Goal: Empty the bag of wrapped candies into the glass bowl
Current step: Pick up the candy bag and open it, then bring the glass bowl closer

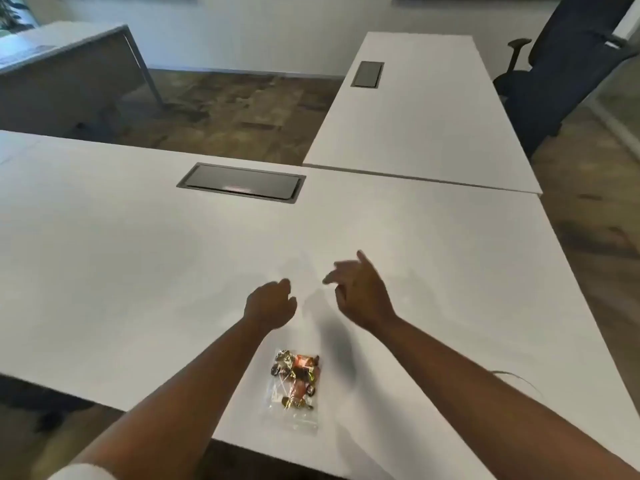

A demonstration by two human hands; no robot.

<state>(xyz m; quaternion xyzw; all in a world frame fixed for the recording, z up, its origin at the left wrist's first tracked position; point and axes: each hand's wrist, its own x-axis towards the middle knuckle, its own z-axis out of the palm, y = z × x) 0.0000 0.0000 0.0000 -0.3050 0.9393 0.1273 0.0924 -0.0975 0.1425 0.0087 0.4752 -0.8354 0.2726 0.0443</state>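
Both of my hands were out over the white table (pixel 104 254), neither one holding anything. On my left hand (pixel 269 304) the fingers were curled loosely inward, close to a soft fist, and nothing was in it. I had my right hand (pixel 360 294) spread, its fingers (pixel 334 276) splayed and pointing toward the left hand, with a small gap between the two. Neither hand was touching the bag of wrapped candies (pixel 294 386), which lay flat on the table nearer to me than both hands, between my forearms and close to the near edge. It was a clear plastic bag, and through it I could see candies in gold, orange and dark wrappers bunched toward its far end. I could not see a glass bowl anywhere on the table. Farther off, a grey cable hatch (pixel 241 182) sat flush in the tabletop, and a second white table (pixel 422 109) butted against mine at the far right, with a dark office chair (pixel 561 74) beside it.
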